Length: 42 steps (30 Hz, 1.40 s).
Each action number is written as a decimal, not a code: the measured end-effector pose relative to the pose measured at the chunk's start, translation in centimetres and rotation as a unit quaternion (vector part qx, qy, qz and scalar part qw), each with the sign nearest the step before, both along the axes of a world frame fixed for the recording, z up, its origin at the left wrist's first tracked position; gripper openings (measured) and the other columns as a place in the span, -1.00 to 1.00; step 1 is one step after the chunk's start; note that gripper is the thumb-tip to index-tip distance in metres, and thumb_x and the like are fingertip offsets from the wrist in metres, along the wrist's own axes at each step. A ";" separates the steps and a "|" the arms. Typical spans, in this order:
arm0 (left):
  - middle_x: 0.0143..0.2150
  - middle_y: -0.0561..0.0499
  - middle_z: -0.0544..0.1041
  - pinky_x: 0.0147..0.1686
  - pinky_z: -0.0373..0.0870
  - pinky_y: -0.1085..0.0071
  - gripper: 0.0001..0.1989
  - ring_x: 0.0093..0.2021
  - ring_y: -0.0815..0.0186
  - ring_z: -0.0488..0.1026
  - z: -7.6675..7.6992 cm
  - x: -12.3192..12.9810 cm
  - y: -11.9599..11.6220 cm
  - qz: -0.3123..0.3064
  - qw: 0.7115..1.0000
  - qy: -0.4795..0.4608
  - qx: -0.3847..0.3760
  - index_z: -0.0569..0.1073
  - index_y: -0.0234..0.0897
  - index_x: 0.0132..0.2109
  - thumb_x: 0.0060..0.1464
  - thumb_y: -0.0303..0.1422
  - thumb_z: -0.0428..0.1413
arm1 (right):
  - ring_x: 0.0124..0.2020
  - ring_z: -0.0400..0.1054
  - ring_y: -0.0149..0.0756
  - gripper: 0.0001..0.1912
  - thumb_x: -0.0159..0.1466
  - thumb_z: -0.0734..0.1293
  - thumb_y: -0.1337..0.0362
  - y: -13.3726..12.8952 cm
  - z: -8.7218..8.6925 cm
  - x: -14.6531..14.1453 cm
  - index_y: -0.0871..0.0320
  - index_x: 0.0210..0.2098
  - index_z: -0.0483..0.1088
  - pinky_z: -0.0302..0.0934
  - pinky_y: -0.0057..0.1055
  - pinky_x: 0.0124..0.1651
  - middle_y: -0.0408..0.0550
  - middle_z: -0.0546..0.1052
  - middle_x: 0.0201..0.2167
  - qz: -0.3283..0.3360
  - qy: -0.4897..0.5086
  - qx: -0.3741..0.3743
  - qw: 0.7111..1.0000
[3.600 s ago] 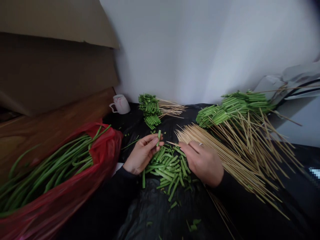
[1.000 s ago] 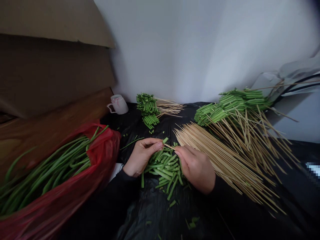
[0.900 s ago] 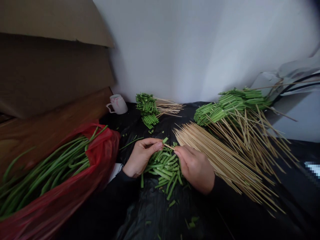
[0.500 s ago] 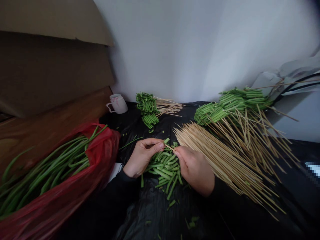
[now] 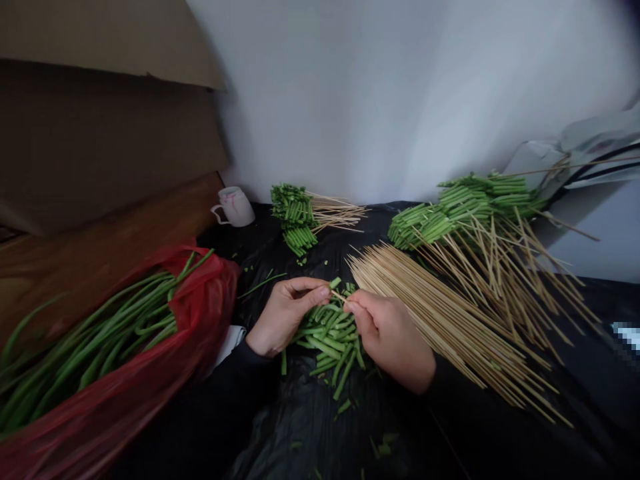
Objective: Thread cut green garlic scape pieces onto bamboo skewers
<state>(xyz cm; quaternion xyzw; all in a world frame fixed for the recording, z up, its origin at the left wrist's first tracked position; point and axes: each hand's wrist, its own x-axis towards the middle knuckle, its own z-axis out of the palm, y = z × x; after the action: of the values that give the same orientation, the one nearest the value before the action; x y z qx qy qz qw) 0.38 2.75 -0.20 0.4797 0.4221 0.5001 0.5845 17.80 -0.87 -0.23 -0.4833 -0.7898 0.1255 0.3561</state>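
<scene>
A bamboo skewer (image 5: 339,295) runs between my two hands above a heap of cut green bean pieces (image 5: 327,333). My right hand (image 5: 393,337) pinches the skewer between thumb and forefinger. My left hand (image 5: 287,313) is closed, thumb against forefinger, at the skewer's other end. From its fingertips a short green bean piece (image 5: 335,283) sticks out; most of what these fingers hold is hidden. Just right of my right hand lies a thick bundle of bare bamboo skewers (image 5: 450,313).
Long green beans (image 5: 110,333) fill a red plastic bag (image 5: 210,293) on the left. Skewered beans are stacked at the back (image 5: 295,210) and far right (image 5: 465,207). A white mug (image 5: 235,207) stands by the wall. Black plastic sheeting (image 5: 280,427) covers the table.
My right hand has shifted very slightly, still pinching the skewer. My left hand stays almost in place. Nothing else has visibly moved.
</scene>
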 end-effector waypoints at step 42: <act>-0.41 0.06 0.54 -0.33 0.34 0.58 -0.71 -0.35 0.46 0.43 -0.1 -1.5 1.7 0.135 0.985 -0.101 -0.023 0.60 -0.32 -0.32 -0.28 -0.34 0.41 | -0.36 0.39 -0.32 -0.76 0.38 0.13 0.24 1.4 0.4 2.2 0.11 -0.30 0.39 0.04 -0.42 -0.32 -0.10 0.55 -0.39 -0.079 -0.071 -0.042 0.993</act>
<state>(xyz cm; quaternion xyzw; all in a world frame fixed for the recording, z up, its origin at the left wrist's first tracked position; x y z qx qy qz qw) -1.13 4.45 -0.33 0.3519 0.4334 0.6100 0.5624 20.00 0.51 0.19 -0.5666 -0.7666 0.0953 0.2868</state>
